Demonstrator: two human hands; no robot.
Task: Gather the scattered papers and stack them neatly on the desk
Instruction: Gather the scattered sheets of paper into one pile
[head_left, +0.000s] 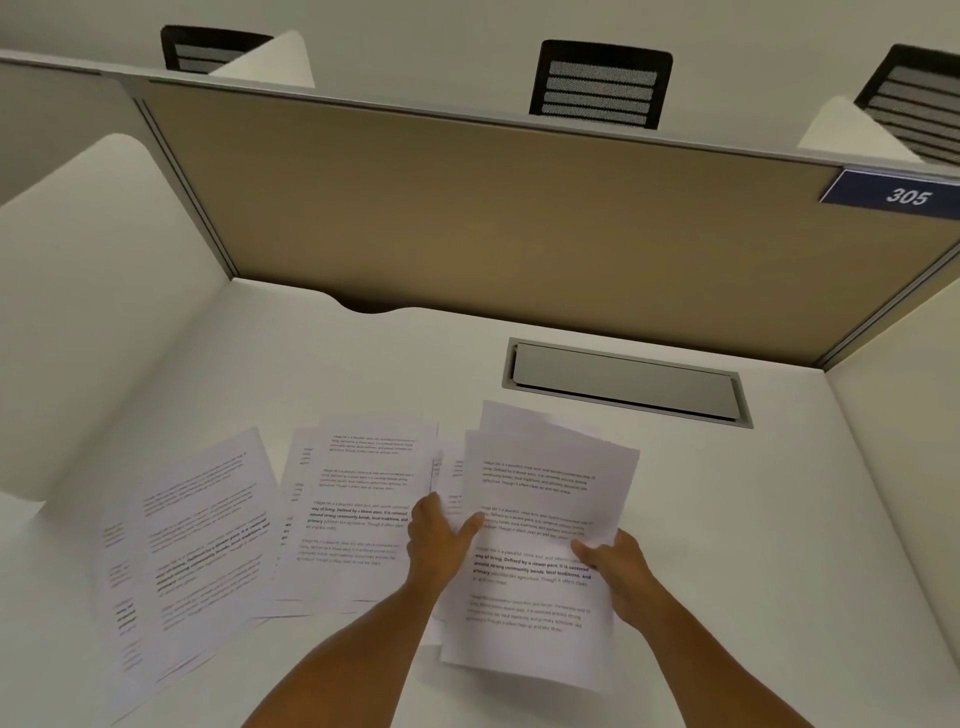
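Printed white papers lie spread over a white desk (727, 519). A loose bundle of sheets (540, 519) is raised slightly off the desk at centre right. My right hand (618, 571) pinches its right edge, thumb on top. My left hand (441, 540) grips the bundle's left edge, thumb on the top sheet and fingers partly under it. To the left, a second group of sheets (358, 509) lies flat beside my left hand. Farther left, more overlapping sheets (192, 551) fan out toward the desk's front left.
A tan partition (493, 218) closes the back of the cubicle, with white side panels (104, 291) left and right. A grey cable flap (623, 382) sits in the desk behind the papers. A blue "305" sign (898, 195) and black chair backs (600, 85) show above.
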